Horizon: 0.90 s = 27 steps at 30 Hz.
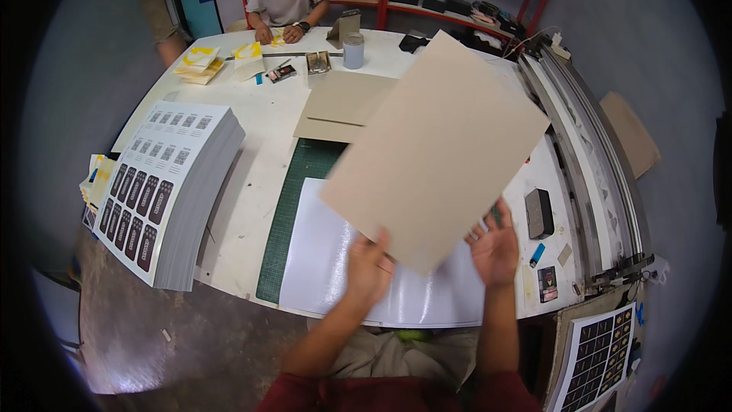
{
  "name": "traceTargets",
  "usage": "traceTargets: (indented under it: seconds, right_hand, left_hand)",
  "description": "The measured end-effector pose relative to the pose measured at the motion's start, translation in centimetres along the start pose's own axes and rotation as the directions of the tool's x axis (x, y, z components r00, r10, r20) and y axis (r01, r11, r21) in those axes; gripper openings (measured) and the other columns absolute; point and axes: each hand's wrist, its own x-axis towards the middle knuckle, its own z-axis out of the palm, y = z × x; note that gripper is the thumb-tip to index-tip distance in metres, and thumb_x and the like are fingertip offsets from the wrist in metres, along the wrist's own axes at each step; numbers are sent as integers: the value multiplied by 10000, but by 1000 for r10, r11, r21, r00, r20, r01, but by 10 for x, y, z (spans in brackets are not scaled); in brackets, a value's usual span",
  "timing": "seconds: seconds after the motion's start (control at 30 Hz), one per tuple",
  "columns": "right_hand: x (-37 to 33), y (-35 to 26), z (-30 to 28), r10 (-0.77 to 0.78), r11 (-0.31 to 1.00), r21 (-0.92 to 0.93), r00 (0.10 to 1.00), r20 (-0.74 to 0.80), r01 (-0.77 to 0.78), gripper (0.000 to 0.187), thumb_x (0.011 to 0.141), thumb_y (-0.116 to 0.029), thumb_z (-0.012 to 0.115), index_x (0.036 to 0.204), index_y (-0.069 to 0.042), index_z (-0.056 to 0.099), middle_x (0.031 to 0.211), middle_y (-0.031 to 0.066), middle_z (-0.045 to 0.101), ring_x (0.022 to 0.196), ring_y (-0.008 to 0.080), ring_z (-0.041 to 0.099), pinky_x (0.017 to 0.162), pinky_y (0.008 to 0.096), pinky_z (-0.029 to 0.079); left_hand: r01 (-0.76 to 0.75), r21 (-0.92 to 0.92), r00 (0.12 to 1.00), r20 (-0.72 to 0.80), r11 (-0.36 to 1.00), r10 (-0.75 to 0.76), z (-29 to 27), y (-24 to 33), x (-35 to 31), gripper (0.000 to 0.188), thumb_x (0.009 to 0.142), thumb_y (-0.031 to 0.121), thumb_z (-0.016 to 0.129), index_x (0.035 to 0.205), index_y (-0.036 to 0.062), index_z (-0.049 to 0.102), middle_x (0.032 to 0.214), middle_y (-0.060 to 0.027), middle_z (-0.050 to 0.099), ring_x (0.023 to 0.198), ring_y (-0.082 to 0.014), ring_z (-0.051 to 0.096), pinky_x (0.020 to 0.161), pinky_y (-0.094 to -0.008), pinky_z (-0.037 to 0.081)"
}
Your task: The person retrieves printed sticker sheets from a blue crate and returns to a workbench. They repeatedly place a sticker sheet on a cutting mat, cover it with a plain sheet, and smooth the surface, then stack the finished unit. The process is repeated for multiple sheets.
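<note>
A large tan cardboard sheet (438, 152) is raised at a slant over the table, its lower corner pointing toward me. My left hand (370, 268) pinches its lower-left edge, thumb on top and the other fingers partly hidden beneath. Beside the lower-right edge is my right hand (494, 250), palm up with fingers spread; whether its fingertips touch the sheet I cannot tell. Below lies a glossy white sheet (316, 259) on a green cutting mat (276, 255). More tan board (343, 103) rests farther back, partly covered by the raised sheet.
A tall stack of printed sheets (183, 183) stands at the left. On the right are a black box (539, 214), a blue lighter (537, 255) and a long metal rail (591, 152). Across the white table (252, 114), a person (290, 0) handles yellow-and-white paper near a jar (353, 52).
</note>
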Motion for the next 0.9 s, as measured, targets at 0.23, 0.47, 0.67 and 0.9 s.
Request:
traceTargets:
  seconds: [0.23, 0.47, 0.67, 0.9]
  right_hand:
    - [-42, -21, -45, -98, 945, -281, 675, -731, -168, 295, 998, -127, 571, 1263, -18, 500, 1146, 138, 645, 1025, 207, 636, 908, 341, 510]
    - [-81, -7, -65, -44, 782, -469, 715, -698, -410, 295, 989, -105, 585, 1248, 14, 511, 1023, 145, 695, 936, 156, 633, 830, 285, 492]
    - [-97, 4, -59, -79, 688, -581, 751, -655, -435, 280, 994, -77, 555, 1244, 37, 498, 954, 147, 708, 881, 130, 628, 807, 247, 471]
    - [-100, 6, -55, -66, 592, -662, 791, -609, -460, 267, 994, -72, 553, 1225, 54, 505, 988, 171, 702, 895, 140, 635, 811, 253, 483]
  left_hand:
    - [-431, 817, 792, 546, 383, -273, -10, -17, -47, 281, 890, 74, 693, 1163, 7, 679, 1090, -157, 702, 1004, -277, 667, 910, -362, 514]
    - [-538, 817, 841, 539, -207, -57, -47, 28, -17, 175, 866, 67, 684, 1032, 14, 699, 943, -129, 684, 886, -297, 620, 807, -388, 446]
    - [-588, 776, 808, 577, -230, -121, -63, 14, -20, 243, 910, 112, 647, 1138, 31, 656, 969, -110, 644, 919, -283, 593, 872, -380, 426]
    - [-643, 722, 766, 613, -258, -193, -70, 13, -28, 386, 911, 289, 666, 1196, 30, 639, 1008, -136, 625, 974, -288, 586, 943, -404, 397]
